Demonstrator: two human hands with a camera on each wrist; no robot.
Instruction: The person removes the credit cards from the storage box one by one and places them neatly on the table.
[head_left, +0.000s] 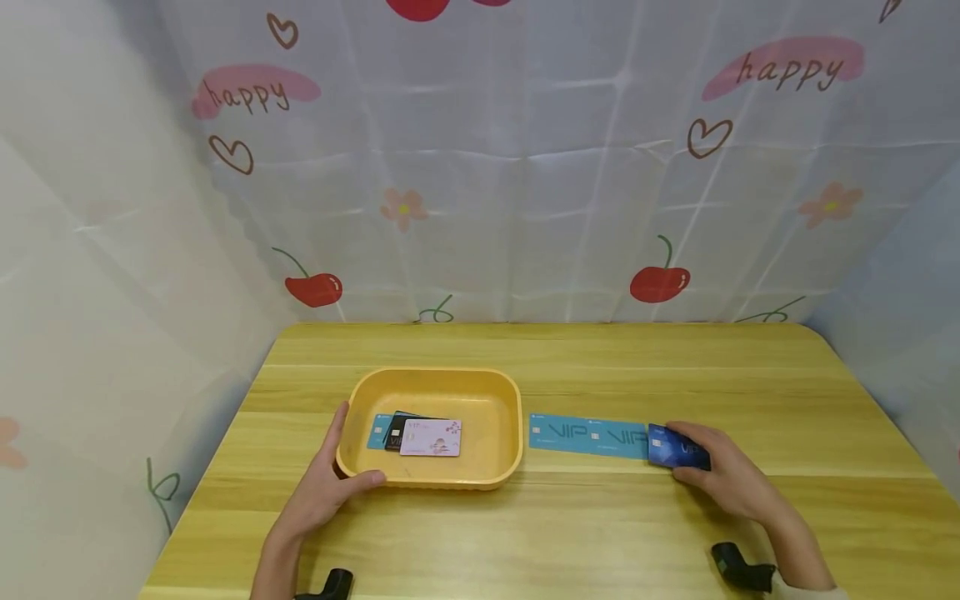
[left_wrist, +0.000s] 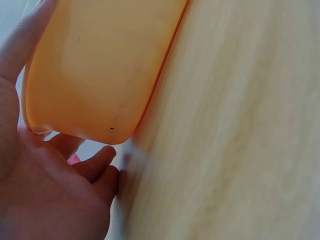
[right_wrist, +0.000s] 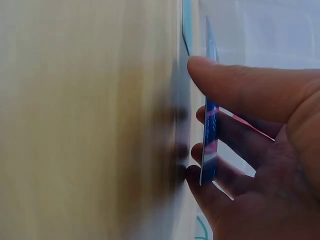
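A yellow plastic basin sits on the table, holding several cards. On top there lies a pale pink card, overlapping a black card and a teal card. My left hand grips the basin's left end, thumb at the near rim and fingers along the side. In my right hand is a dark blue VIP card, held by its edges between thumb and fingers. The right wrist view shows this card edge-on, slightly off the table. Its left end overlaps a row of teal VIP cards.
The wooden table runs back to a white curtain printed with cherries, flowers and hearts. More white cloth hangs at the left and right sides. A black strap piece sits at each wrist.
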